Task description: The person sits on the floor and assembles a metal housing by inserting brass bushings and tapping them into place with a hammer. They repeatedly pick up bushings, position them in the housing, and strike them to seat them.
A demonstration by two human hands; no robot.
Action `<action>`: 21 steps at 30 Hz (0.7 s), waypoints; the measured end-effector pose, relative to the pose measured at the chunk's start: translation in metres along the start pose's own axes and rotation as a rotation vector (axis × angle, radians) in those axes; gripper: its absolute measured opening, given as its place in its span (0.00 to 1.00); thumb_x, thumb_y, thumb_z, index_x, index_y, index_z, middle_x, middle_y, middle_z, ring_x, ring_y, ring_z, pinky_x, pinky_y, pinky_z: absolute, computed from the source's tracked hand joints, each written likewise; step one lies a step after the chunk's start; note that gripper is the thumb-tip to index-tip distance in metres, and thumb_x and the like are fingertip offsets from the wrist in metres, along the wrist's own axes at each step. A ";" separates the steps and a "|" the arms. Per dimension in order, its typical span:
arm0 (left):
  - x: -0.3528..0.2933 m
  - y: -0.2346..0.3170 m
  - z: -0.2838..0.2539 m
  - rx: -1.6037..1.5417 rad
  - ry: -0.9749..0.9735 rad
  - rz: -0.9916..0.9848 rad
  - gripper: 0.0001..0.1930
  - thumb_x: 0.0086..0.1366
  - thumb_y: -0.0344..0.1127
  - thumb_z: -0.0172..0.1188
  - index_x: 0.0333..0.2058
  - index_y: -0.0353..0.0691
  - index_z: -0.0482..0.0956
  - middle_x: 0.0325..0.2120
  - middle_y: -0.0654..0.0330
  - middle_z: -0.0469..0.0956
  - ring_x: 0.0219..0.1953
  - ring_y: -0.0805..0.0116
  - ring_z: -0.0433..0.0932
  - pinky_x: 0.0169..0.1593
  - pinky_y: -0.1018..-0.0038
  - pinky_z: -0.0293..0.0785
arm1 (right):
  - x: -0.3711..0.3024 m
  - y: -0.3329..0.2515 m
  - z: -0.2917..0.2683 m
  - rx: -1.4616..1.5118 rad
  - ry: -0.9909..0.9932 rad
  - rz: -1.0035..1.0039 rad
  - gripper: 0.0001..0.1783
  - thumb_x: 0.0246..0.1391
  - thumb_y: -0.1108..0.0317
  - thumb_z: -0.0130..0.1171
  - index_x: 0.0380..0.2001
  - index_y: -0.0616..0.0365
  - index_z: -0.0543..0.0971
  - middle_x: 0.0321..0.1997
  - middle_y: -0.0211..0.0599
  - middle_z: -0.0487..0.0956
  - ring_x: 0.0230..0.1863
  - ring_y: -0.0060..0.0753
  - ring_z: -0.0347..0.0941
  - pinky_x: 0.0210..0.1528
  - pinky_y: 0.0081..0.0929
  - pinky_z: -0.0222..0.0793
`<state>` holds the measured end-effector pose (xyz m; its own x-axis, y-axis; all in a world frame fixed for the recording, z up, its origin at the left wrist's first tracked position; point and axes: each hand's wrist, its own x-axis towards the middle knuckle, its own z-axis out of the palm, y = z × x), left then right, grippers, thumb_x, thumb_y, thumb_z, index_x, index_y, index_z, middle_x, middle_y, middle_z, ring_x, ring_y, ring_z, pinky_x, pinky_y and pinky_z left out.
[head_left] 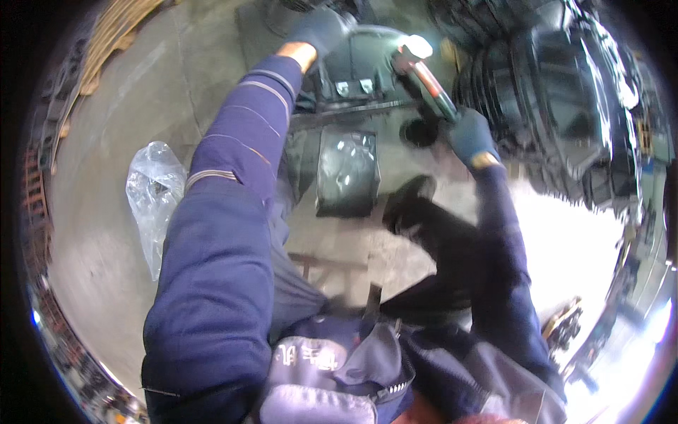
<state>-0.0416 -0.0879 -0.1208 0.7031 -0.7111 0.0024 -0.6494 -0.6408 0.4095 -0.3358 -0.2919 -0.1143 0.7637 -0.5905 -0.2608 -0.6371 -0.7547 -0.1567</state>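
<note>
My left hand (321,32), in a dark grey glove, reaches forward to a black part (346,67) at the top of the view. Its fingers are blurred, so their grip is unclear. My right hand (472,134), gloved too, is closed round the dark end of a hammer-like tool (434,88) with an orange and black handle. The tool slants up and left, its head near the black part. That head is very bright; I cannot tell whether it is lit or reflects light. A black rectangular piece with a shiny surface (347,169) lies on the floor between my feet.
Large black moulded parts (551,99) are stacked close on my right. A crumpled clear plastic bag (152,191) lies on the concrete floor (106,233) to my left. Wooden slats (113,35) stand at the far left. My dark shoe (409,198) is below the tool.
</note>
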 end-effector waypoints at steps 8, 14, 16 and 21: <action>-0.009 0.010 -0.002 -0.033 -0.025 -0.095 0.29 0.75 0.57 0.44 0.50 0.38 0.84 0.51 0.40 0.81 0.55 0.41 0.79 0.60 0.53 0.72 | 0.011 -0.016 -0.191 -0.461 0.775 -0.593 0.17 0.61 0.56 0.64 0.36 0.61 0.83 0.21 0.43 0.79 0.25 0.44 0.78 0.30 0.40 0.74; 0.003 0.003 0.010 0.011 -0.026 -0.168 0.31 0.74 0.58 0.44 0.48 0.36 0.85 0.48 0.37 0.81 0.53 0.37 0.80 0.59 0.50 0.72 | -0.008 -0.022 -0.020 0.151 0.373 -0.218 0.17 0.56 0.59 0.64 0.34 0.66 0.82 0.29 0.60 0.83 0.35 0.64 0.82 0.42 0.48 0.79; 0.005 0.002 0.019 -0.043 0.015 -0.072 0.30 0.74 0.58 0.44 0.46 0.36 0.85 0.46 0.37 0.82 0.51 0.36 0.81 0.58 0.51 0.73 | -0.011 0.008 0.026 0.180 0.019 -0.056 0.17 0.52 0.61 0.64 0.33 0.68 0.82 0.35 0.66 0.82 0.43 0.68 0.81 0.45 0.49 0.79; 0.001 0.001 0.013 -0.084 0.014 -0.117 0.32 0.74 0.59 0.46 0.45 0.34 0.85 0.46 0.38 0.82 0.52 0.38 0.80 0.57 0.52 0.74 | -0.084 0.008 0.105 1.231 -0.053 0.238 0.06 0.55 0.70 0.67 0.33 0.61 0.84 0.24 0.32 0.80 0.24 0.27 0.74 0.28 0.27 0.71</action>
<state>-0.0451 -0.0924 -0.1321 0.7768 -0.6286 -0.0373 -0.5369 -0.6921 0.4824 -0.4161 -0.2179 -0.1933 0.6294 -0.6416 -0.4384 -0.4549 0.1531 -0.8773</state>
